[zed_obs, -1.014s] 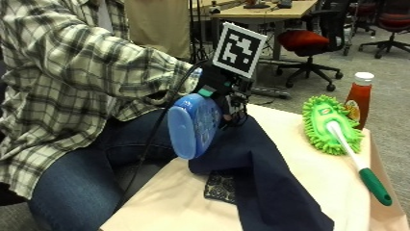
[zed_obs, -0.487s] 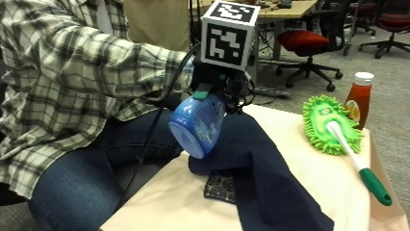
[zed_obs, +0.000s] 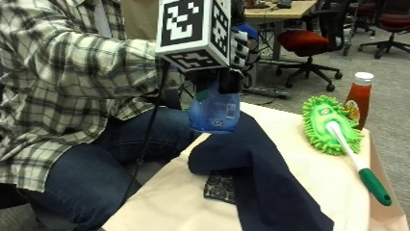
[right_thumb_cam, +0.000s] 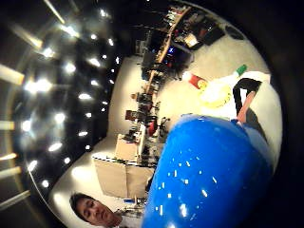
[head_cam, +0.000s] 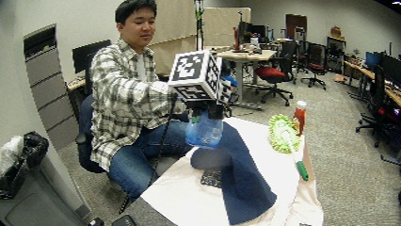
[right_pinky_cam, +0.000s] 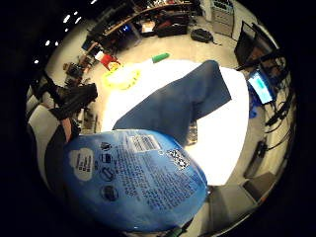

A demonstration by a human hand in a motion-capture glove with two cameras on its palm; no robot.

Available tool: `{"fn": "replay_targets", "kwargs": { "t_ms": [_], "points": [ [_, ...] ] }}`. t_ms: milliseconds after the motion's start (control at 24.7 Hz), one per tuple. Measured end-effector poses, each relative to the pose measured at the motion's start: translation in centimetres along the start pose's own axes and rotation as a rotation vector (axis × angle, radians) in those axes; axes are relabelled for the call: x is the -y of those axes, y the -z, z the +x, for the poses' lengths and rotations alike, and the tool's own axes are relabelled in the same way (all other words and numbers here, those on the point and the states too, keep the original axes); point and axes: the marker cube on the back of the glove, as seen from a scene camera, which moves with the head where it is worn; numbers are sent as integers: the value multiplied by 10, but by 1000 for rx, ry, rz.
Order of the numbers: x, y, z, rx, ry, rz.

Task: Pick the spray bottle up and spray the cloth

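My gloved right hand (zed_obs: 226, 80) grips the neck of a blue spray bottle (zed_obs: 214, 112) and holds it in the air, body hanging down. The bottle hovers just above the near end of a dark blue cloth (zed_obs: 262, 166), which lies spread along the table. In the wide outside view the spray bottle (head_cam: 204, 132) hangs over the cloth (head_cam: 241, 176) too. The bottle's labelled side (right_pinky_cam: 133, 182) fills much of the little finger side palm view, with the cloth (right_pinky_cam: 173, 106) beyond it. Its blue body (right_thumb_cam: 209, 175) fills the thumb side palm view.
A green duster mop (zed_obs: 326, 122) with a white and green handle lies on the table's far right. A red sauce bottle (zed_obs: 359, 97) stands behind it. A small dark patterned item (zed_obs: 221, 186) peeks from under the cloth. The cream tabletop (zed_obs: 170, 207) shows in front.
The hand has lifted the bottle and turned it from tilted, base towards the camera, to hanging nearly upright, a little further over the cloth.
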Motion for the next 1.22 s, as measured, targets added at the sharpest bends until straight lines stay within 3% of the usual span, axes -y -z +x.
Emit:
{"fn": "replay_targets", "kwargs": {
  "t_ms": [284, 568, 892, 1217],
  "points": [
    [-2, 2, -12, 261, 52, 81],
    [15, -22, -32, 396, 106, 64],
    [74, -98, -36, 597, 153, 58],
    [90, -207, -10, 643, 162, -134]
  ]
}}
